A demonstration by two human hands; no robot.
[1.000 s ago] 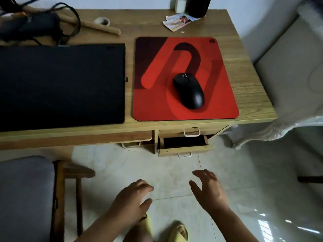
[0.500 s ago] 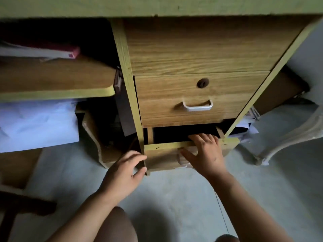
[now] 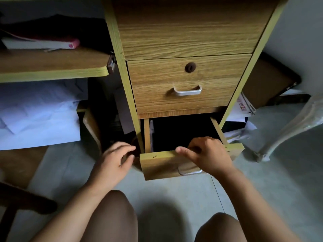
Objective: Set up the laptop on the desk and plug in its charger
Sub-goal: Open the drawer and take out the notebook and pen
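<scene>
Inside, the open bottom drawer [image 3: 160, 165] is black; right hand [image 3: 208, 154] hooks its front, left hand [image 3: 113, 158] loose.

So only the desk [image 3: 183, 32] was in view, seen from low down: light wood grain with yellow-green edging. Its bottom drawer [image 3: 160, 165] was pulled out partway and sat a bit crooked, its pale metal handle [image 3: 189, 172] half hidden. Inside was just black, and I couldn't tell what was in there. The drawer above it [image 3: 183, 103] was shut, with a round keyhole [image 3: 190, 67] and a silver handle [image 3: 187, 91]. A pull-out shelf [image 3: 52, 67] stuck out on the left.
</scene>
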